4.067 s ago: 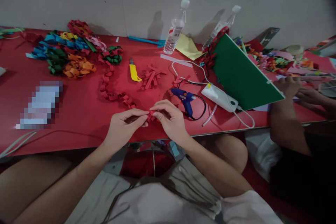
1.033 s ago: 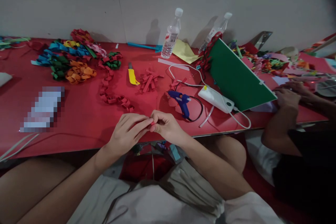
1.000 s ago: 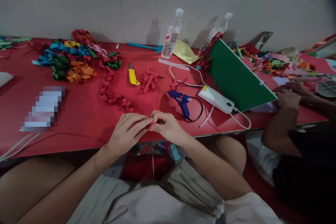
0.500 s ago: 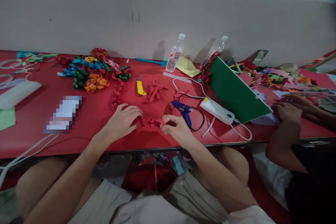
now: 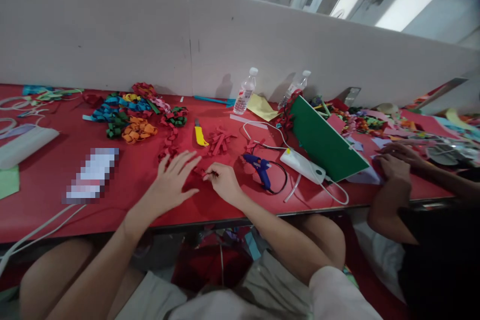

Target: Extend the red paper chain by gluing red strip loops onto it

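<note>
My left hand lies open on the red table, fingers spread, beside the near end of a red paper chain. My right hand is closed in a pinch on the chain's end link, low on the table. The chain runs back from my hands toward a green and red curl pile. A heap of loose red paper strips lies just beyond my right hand. A blue glue gun rests to the right of it.
A yellow box cutter, two water bottles, a white power strip with cables and a tilted green board stand behind. Coloured paper chains pile at back left. Another person's hands work at right.
The view has tilted up. My hands went from pinching a link together at the table's edge to the table top; the left hand opened flat, the right still pinches the chain's end.
</note>
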The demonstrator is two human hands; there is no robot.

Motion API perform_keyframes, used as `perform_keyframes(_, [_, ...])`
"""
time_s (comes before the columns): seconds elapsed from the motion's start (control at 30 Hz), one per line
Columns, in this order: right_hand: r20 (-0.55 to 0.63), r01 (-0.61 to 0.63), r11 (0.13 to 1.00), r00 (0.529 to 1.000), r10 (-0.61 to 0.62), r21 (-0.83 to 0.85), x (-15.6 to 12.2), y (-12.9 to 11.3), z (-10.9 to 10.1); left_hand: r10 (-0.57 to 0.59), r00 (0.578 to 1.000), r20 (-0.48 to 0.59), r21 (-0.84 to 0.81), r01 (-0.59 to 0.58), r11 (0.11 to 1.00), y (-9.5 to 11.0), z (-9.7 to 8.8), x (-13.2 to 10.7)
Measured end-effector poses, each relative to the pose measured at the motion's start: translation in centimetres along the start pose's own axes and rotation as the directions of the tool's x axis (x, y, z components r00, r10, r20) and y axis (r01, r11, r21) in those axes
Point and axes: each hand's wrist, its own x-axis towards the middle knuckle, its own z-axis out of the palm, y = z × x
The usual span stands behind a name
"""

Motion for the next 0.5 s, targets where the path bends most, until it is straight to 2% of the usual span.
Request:
perform_keyframes(0.07, [0.025, -0.009, 1.000, 1.000, 0.009, -0.011, 0.0, 0.1, -0.2, 0.048, 0.998, -0.036, -0.060, -0.050, 0.997, 1.2, 1.3, -0.1])
perform_keyframes(0.17, [0.080, 0.016, 0.997, 0.997, -0.009, -0.081, 0.5, 0.1, -1.5, 0.009, 0.995, -0.103, -0.107, -0.020, 0.994, 2.0, 2.8, 0.3])
perform_keyframes(0.3, [-0.025, 0.082, 0.959, 0.995, -0.093, -0.272, 1.9, -0.7, -4.0, -0.036, 0.996, -0.081, -0.124, 0.025, 0.992, 2.4, 3.1, 0.9])
perform_keyframes(0.4, [-0.019, 0.203, 0.832, 0.969, -0.248, -0.516, 1.8, -1.7, -5.1, -0.007, 1.000, -0.026, -0.140, 0.003, 0.990, 1.9, 0.5, 0.5])
perform_keyframes(0.43, [0.011, 0.247, 0.789, 0.957, -0.291, -0.562, 1.3, -2.0, -5.3, -0.048, 0.998, -0.038, -0.141, 0.043, 0.989, 1.0, -0.9, 0.1])
perform_keyframes(0.5, [0.066, 0.320, 0.752, 0.936, -0.347, -0.576, -0.3, -2.3, -5.6, -0.246, 0.967, -0.065, -0.116, 0.237, 0.965, -2.0, -4.0, -1.5])
